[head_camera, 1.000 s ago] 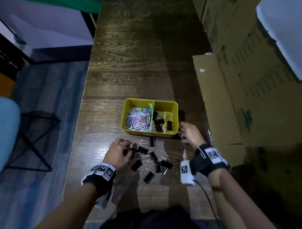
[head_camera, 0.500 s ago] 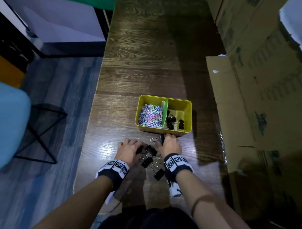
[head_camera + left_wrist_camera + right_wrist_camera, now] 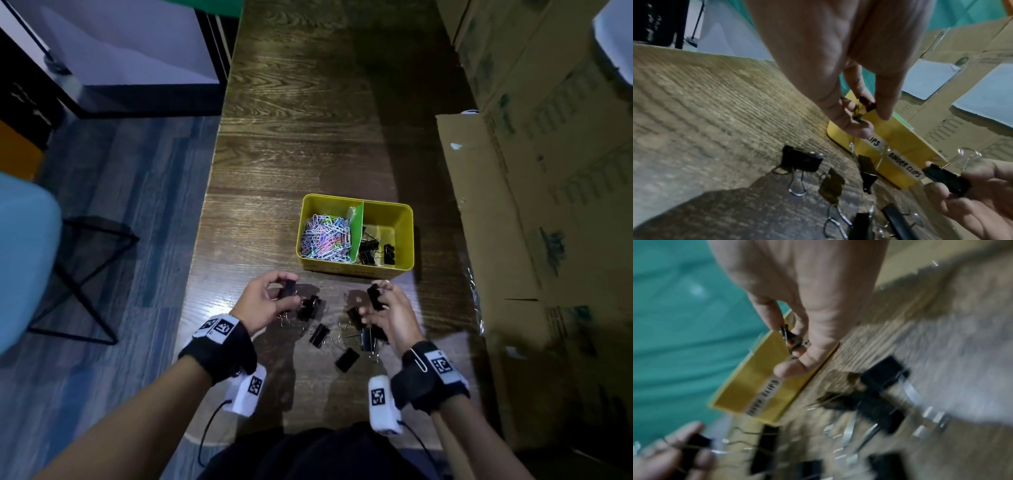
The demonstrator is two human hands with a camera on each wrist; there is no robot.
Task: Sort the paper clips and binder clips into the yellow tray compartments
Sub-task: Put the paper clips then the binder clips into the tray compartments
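A yellow tray [image 3: 356, 270] sits on the wooden table, split by a green divider [image 3: 357, 226]. Coloured paper clips [image 3: 325, 238] fill its left compartment; a few black binder clips [image 3: 371, 248] lie in the right one. My left hand [image 3: 270, 301] pinches a black binder clip [image 3: 287, 288] just in front of the tray, seen in the left wrist view as the clip [image 3: 867, 104]. My right hand [image 3: 387, 308] grips another black binder clip [image 3: 375, 297]. Several loose binder clips [image 3: 347, 359] lie on the table between my hands.
Cardboard boxes [image 3: 534, 192] stand along the table's right side. The table's left edge [image 3: 202, 240] drops to a blue floor with a black metal stand [image 3: 89, 274]. Labels on the tray front [image 3: 904, 165] read "clips" and "binder clips".
Both hands were down on the pile of binder clips; now each has lifted off the table holding one binder clip, and the hands have moved apart.
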